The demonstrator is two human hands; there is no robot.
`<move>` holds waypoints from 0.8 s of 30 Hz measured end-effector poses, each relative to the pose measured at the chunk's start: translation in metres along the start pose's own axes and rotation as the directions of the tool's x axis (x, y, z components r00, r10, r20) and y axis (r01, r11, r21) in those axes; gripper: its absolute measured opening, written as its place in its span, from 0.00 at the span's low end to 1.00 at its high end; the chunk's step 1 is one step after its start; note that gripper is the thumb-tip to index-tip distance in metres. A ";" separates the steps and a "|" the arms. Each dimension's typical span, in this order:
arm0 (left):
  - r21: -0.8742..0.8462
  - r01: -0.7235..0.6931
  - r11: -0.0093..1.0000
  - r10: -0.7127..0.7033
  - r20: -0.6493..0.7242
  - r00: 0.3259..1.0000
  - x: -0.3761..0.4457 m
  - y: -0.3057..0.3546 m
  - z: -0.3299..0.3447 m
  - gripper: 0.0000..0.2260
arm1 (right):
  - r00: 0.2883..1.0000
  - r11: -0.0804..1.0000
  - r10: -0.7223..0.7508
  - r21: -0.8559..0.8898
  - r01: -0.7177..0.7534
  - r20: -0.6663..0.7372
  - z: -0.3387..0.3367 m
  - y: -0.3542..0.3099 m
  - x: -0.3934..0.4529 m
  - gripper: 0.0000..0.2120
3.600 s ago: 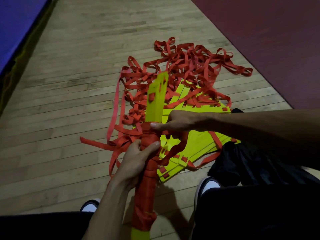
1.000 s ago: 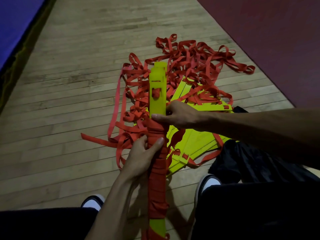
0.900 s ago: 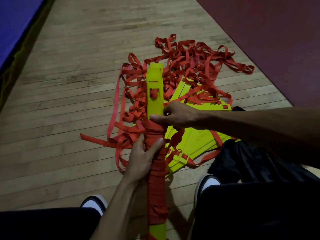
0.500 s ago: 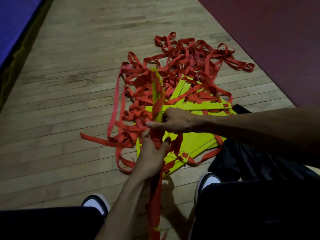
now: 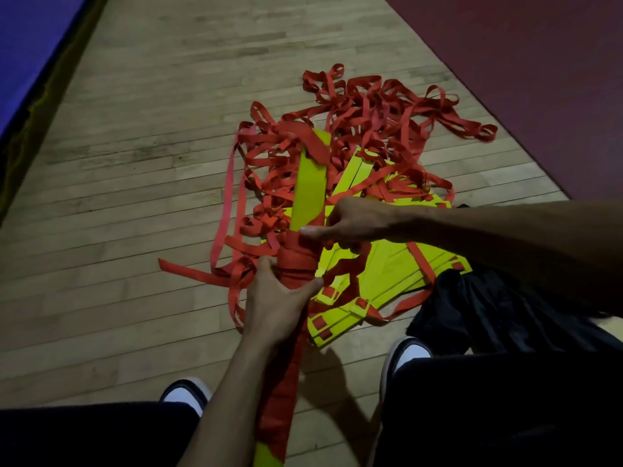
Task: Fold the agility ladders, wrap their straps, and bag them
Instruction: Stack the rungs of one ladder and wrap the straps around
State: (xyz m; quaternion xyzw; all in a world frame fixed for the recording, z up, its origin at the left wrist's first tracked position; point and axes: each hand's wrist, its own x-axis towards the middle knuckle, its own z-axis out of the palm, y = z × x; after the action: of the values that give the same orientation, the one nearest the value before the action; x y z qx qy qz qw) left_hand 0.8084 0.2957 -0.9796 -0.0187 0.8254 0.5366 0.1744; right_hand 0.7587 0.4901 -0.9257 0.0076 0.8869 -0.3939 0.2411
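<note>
Wood floor (image 5: 141,183) — both hands grip the strap-wrapped rung bundle (image 5: 305,210), pointing away.

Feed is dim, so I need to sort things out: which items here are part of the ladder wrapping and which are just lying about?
Part of the job:
- wrapped rung bundle, gripped by left hand
- right hand pinching the strap
- loose red straps
- yellow rungs on floor
- black bag

Just there:
- wooden floor
- maroon mat
- blue mat
</note>
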 end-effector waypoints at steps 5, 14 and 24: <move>0.128 -0.100 0.987 0.102 -0.009 0.995 -0.005 0.002 0.002 0.11 | 0.992 0.995 -0.098 0.012 0.099 -0.076 0.020 -0.005 0.005 0.29; -0.392 0.056 0.918 0.031 0.214 0.976 -0.009 0.000 0.008 0.10 | 0.962 0.985 -0.171 -0.047 0.165 -0.214 0.021 -0.004 0.005 0.33; -0.270 0.052 0.961 -0.006 0.167 0.986 0.000 -0.013 0.012 0.14 | 0.999 0.973 -0.024 -0.228 0.017 -0.027 0.012 -0.005 0.000 0.32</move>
State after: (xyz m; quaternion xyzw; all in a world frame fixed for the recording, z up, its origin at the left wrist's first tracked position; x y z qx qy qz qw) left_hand 0.8147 0.3012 -0.9956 -0.0103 0.7257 0.6426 0.2457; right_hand 0.7625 0.4779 -0.9289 -0.0236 0.9298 -0.2919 0.2229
